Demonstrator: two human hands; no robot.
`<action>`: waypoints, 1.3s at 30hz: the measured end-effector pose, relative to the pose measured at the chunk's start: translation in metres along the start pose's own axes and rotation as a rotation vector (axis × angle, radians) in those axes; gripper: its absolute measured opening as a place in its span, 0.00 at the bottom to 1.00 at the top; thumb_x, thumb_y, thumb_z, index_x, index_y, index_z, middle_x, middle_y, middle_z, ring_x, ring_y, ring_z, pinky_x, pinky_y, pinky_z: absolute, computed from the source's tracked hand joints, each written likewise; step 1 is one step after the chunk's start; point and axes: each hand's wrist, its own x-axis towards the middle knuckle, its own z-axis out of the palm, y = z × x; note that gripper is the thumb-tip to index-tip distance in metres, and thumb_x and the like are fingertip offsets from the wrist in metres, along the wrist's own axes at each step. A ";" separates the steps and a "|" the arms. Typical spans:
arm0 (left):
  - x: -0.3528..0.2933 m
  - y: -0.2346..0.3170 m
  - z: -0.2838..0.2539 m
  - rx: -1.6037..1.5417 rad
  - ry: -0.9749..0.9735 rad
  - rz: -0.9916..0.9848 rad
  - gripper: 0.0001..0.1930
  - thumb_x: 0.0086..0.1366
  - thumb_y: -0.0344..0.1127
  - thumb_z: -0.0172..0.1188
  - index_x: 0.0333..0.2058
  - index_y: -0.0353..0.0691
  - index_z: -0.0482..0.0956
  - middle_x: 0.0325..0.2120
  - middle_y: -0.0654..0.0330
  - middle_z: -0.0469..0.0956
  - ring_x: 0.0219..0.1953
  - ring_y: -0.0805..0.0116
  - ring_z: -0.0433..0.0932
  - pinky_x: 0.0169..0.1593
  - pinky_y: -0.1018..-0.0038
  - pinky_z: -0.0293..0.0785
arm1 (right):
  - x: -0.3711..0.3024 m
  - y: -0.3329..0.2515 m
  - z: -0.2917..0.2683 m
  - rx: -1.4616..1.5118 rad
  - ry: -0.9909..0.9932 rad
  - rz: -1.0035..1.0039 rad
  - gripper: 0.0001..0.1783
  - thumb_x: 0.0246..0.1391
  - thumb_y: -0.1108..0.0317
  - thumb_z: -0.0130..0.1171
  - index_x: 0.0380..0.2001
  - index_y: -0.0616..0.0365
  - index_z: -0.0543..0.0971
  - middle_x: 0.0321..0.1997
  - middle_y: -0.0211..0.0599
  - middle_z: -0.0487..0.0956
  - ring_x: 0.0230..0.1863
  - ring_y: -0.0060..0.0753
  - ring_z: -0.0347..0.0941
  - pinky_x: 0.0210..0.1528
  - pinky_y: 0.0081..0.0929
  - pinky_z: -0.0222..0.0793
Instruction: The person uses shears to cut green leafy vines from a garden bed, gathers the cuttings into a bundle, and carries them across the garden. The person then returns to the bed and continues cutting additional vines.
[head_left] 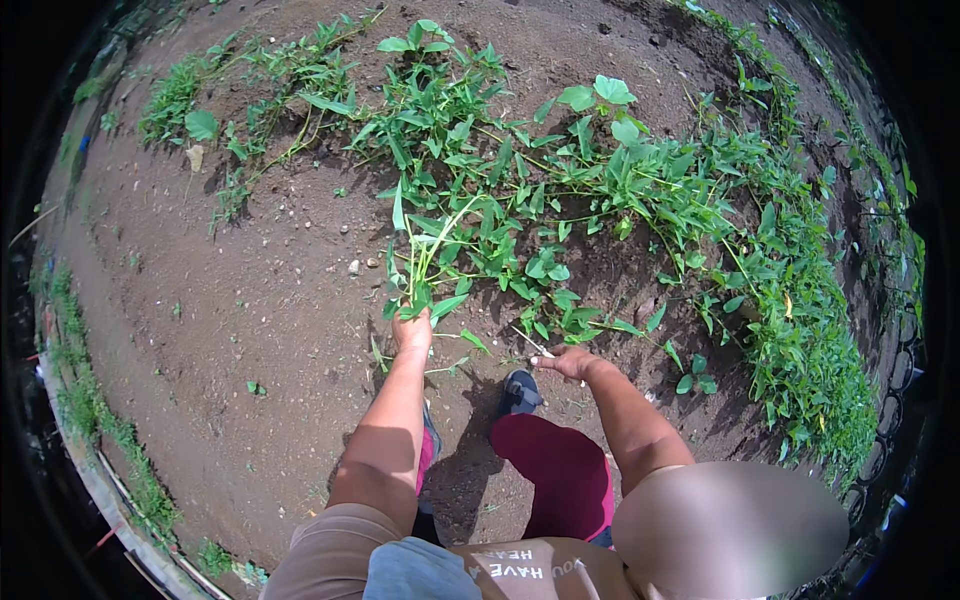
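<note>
Left hand (pixel 412 330) closed with fingers wrapped round a bunch of leafy green stems (pixel 425 262), held upright above bare brown soil (pixel 250 300) at the near edge of the vine patch (pixel 600 190). Right hand (pixel 568 362) low beside the patch, just past a grey shoe (pixel 519 392), fingers gripping a thin pale blade (pixel 532 342) pointing toward the stems; grip tight, exact finger spread not discernible. Hands near each other, not touching.
</note>
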 end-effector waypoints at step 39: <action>0.194 -0.048 0.219 -0.821 -0.259 -0.336 0.12 0.65 0.33 0.41 0.34 0.46 0.76 0.26 0.62 0.70 0.28 0.74 0.66 0.29 0.73 0.66 | 0.105 0.016 -0.099 0.380 -0.040 -0.298 0.26 0.45 0.46 0.63 0.41 0.53 0.74 0.32 0.26 0.75 0.31 0.24 0.74 0.34 0.25 0.72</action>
